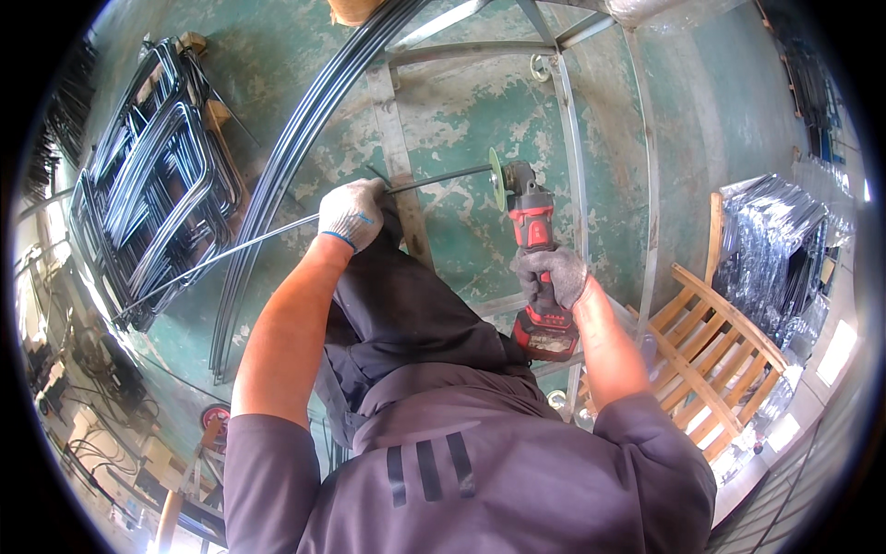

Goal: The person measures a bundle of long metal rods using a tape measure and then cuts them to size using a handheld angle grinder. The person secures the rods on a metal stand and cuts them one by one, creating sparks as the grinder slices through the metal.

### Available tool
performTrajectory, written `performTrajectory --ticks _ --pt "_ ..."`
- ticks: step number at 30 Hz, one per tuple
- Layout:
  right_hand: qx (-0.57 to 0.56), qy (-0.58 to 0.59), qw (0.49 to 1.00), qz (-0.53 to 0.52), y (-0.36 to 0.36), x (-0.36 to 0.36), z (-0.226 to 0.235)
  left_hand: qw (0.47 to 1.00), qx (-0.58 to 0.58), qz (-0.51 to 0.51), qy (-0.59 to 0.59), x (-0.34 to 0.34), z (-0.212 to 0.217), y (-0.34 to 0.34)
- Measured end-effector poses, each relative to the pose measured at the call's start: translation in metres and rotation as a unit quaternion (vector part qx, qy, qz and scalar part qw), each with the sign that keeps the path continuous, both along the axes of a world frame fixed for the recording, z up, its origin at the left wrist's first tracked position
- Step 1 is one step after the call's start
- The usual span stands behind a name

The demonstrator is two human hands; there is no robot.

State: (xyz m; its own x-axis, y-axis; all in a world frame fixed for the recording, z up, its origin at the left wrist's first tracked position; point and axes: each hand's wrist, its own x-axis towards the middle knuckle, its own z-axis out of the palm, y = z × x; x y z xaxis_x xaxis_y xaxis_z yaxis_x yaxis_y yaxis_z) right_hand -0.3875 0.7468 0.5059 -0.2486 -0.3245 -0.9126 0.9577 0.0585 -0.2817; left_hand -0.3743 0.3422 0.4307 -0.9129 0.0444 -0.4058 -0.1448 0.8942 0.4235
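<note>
Gloved fingers (362,205) of the left hand (352,214) are curling tight around a thin steel rod (434,179) above the green floor (461,111), while the right hand (552,275) is clenching a red angle grinder (533,242), its disc (497,179) meeting the rod's end.

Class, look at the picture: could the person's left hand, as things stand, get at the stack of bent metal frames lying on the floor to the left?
Probably not at once. The left hand is gripping the thin metal rod that the grinder in the right hand meets, and a band of long curved bars lies between it and the stack of frames.
</note>
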Motion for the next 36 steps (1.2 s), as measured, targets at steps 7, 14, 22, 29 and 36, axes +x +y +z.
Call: performTrajectory --ticks 7,14,22,29,36 --pt "0.002 0.0 1.0 0.005 -0.002 -0.001 0.003 1.0 -0.009 -0.007 0.008 0.0 0.003 0.002" --pt "0.002 0.01 1.0 0.011 -0.003 -0.002 0.005 1.0 -0.007 -0.005 0.002 0.0 0.004 0.002" --pt "-0.025 0.023 0.999 0.027 0.002 0.0 -0.003 1.0 -0.008 0.002 -0.011 -0.001 0.003 0.002" --pt "-0.021 0.007 1.0 0.004 0.002 0.001 -0.002 1.0 -0.004 -0.003 0.017 0.001 0.004 0.002" --pt "-0.002 0.006 1.0 0.005 0.0 0.0 -0.002 1.0 -0.01 -0.005 0.008 0.001 0.003 0.002"
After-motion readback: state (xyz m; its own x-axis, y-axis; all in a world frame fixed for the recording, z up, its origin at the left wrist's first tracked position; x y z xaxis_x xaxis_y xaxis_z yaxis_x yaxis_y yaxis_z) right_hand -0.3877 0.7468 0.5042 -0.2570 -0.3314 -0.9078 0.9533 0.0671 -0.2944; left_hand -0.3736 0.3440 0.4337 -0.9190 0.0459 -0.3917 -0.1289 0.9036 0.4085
